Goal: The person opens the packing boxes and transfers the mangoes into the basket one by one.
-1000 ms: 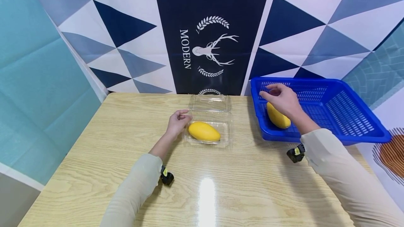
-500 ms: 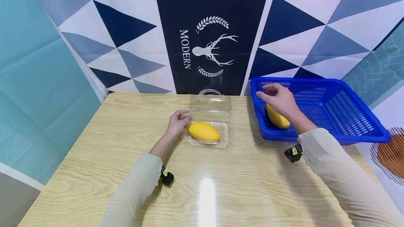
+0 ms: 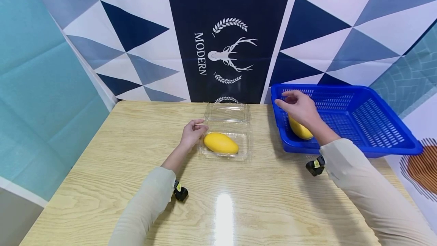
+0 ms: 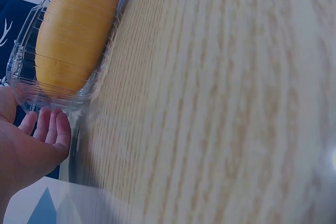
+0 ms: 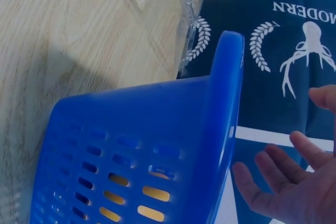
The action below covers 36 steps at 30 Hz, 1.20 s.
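A yellow mango (image 3: pixel 221 142) lies in a clear plastic clamshell box (image 3: pixel 244 139) whose lid (image 3: pixel 227 112) is folded back toward the wall. At the box's left side is my left hand (image 3: pixel 192 134), fingertips right at the edge. In the left wrist view its fingers (image 4: pixel 53 127) are loosely bent beside the box's end. My right hand (image 3: pixel 300 109) hovers over the left part of a blue basket (image 3: pixel 341 149), thumb and fingers apart with nothing between them. Below it, partly covered by the hand, another yellow mango (image 3: pixel 301 131) lies inside the basket.
The wooden table (image 3: pixel 273 200) runs up to a patterned wall cloth (image 3: pixel 228 18). The blue basket stands at the right back corner, close to the wall. A teal cloth (image 3: pixel 34 86) hangs on the left. Each wrist carries a small black camera.
My right hand has drifted slightly left over the basket, its fingers still apart. My left hand, the box and both mangoes have stayed in place.
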{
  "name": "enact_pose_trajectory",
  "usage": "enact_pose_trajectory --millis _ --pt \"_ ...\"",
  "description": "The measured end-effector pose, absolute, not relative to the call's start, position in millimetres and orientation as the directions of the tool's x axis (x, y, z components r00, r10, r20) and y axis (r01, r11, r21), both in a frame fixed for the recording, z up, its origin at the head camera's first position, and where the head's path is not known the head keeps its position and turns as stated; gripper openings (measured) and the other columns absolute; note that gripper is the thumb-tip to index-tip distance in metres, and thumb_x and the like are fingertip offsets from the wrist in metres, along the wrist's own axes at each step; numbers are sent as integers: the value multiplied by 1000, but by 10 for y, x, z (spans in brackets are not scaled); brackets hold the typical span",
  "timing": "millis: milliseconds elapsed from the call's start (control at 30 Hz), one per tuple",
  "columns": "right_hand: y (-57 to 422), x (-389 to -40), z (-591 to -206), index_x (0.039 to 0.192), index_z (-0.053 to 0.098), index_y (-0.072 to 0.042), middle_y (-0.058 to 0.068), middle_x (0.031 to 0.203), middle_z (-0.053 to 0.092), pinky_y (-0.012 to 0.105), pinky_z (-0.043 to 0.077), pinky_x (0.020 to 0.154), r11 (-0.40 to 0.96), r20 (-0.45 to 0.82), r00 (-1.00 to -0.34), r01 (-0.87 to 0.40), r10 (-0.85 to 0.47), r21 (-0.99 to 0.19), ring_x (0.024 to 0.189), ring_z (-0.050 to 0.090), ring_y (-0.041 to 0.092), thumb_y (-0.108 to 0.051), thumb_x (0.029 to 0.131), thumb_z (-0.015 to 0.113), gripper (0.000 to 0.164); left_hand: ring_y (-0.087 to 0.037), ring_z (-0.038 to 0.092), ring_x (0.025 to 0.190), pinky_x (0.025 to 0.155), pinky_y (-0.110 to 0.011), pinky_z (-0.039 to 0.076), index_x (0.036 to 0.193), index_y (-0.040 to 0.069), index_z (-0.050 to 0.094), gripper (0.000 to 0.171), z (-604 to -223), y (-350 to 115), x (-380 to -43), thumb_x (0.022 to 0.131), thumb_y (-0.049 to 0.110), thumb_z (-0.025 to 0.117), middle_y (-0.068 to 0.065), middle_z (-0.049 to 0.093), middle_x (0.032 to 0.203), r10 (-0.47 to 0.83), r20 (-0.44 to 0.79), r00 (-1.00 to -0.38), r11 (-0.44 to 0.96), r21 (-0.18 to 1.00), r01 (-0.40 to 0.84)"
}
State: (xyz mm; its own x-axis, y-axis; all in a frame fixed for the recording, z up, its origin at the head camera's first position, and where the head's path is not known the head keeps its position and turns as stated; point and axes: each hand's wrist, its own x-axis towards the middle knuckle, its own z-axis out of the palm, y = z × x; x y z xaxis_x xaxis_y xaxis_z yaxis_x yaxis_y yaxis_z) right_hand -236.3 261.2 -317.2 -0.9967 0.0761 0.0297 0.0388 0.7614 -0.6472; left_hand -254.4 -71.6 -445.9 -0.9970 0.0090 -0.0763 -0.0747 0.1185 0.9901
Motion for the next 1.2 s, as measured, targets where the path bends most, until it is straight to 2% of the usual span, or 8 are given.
enact_pose_trajectory --millis 200,467,800,1033,1200 --pt "2575 -2359 -3160 134 46 -7 21 131 49 52 41 99 758 16 -997 43 71 -651 119 46 36 -56 87 53 67 -8 50 65 60 -18 46 124 3 54 40 -4457 -707 -2557 87 13 65 -12 61 102 6 -107 -994 127 986 -105" --pt "2517 -2360 -3163 134 46 -7 21 131 49 52 41 100 755 9 -997 48 71 -654 119 46 35 -55 88 54 67 -7 48 60 57 -16 44 125 1 53 40 -4425 -701 -2543 87 10 64 -7 59 97 -1 -128 -992 112 986 -127" --pt "2446 -2370 -3157 133 47 -7 20 132 49 51 41 101 755 16 -998 38 64 -655 120 46 35 -51 89 55 62 -7 48 60 58 -17 44 125 3 54 41 -4433 -708 -2550 87 12 65 -10 59 100 9 -135 -991 106 985 -134" --pt "2407 -2363 -3155 132 48 -7 20 130 51 50 41 101 757 20 -998 33 60 -653 118 48 34 -48 89 55 60 -11 48 61 59 -20 45 126 -3 51 42 -4196 -699 -2426 88 7 62 -12 58 99 31 -153 -988 117 982 -148" --pt "2391 -2369 -3178 132 48 -7 20 129 51 50 42 99 755 29 -998 20 51 -656 117 48 34 -49 89 55 60 -10 48 62 56 -17 42 127 -4 51 42 -4140 -684 -2386 88 6 61 -10 58 96 29 -153 -988 113 982 -149"
